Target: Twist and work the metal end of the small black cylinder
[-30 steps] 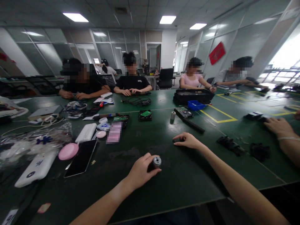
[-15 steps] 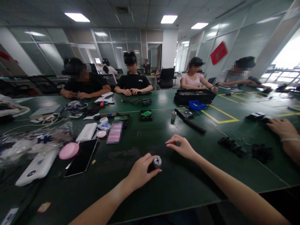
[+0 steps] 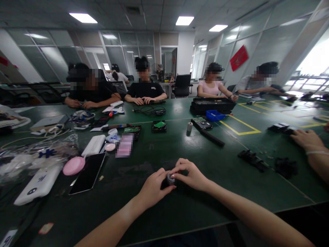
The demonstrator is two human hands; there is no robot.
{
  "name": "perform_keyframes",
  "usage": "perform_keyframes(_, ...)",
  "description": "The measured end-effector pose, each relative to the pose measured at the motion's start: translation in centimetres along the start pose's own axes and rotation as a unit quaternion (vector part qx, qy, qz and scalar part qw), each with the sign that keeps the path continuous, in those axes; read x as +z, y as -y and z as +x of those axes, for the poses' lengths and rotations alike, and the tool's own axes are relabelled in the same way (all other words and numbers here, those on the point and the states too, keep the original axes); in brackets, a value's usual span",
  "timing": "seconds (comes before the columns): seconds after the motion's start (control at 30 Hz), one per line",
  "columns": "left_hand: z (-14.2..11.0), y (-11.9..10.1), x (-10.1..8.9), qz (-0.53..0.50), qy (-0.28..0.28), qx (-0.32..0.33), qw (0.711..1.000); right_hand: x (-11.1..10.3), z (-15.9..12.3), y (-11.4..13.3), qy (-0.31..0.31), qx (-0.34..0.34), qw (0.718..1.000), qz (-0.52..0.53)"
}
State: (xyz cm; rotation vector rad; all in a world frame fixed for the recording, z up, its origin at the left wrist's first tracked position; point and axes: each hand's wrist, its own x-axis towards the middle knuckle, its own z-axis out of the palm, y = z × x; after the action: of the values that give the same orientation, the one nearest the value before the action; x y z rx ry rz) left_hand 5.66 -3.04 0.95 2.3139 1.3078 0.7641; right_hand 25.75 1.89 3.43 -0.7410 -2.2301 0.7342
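My left hand (image 3: 156, 187) is curled around a small metal cylinder that looks like an electric motor (image 3: 169, 181), standing upright near the front of the table. Fingers and thumb grip its sides. My right hand (image 3: 190, 174) is closed in a pinch, with thumb and forefinger meeting at the motor's top end. Anything between those fingertips is too small or hidden to make out. A second upright metal cylinder (image 3: 189, 127) of similar look stands farther back on the green table (image 3: 144, 223).
Left lie a black phone (image 3: 87, 174), a pink round case (image 3: 73, 166), a white power bank (image 3: 38, 185) and plastic bags. Farther back are circuit-board drives (image 3: 159, 126), a black tube (image 3: 212, 137) and a blue tray (image 3: 215, 115). A co-worker's hand (image 3: 308, 140) is at right; others sit opposite.
My right hand has moved left and down, bringing its pinched fingertips onto the motor's top. My left hand keeps its grip on the motor in nearly the same place.
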Motion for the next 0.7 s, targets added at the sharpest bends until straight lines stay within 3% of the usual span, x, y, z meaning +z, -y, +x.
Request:
perform_keyframes(0.1,0.04,0.07,0.1,0.002,0.0,0.003,1.0,0.02,-0.01,0.35,0.007,0.001,1.0,-0.002)
perform_keyframes(0.33,-0.02,0.22,0.21,0.004,0.001,0.003,1.0,-0.04,-0.19,0.26,-0.052,-0.036,0.997,0.04)
perform_keyframes(0.7,0.0,0.2,0.24,0.015,-0.002,0.004,1.0,0.06,-0.22,0.62,-0.048,-0.054,0.996,0.057)
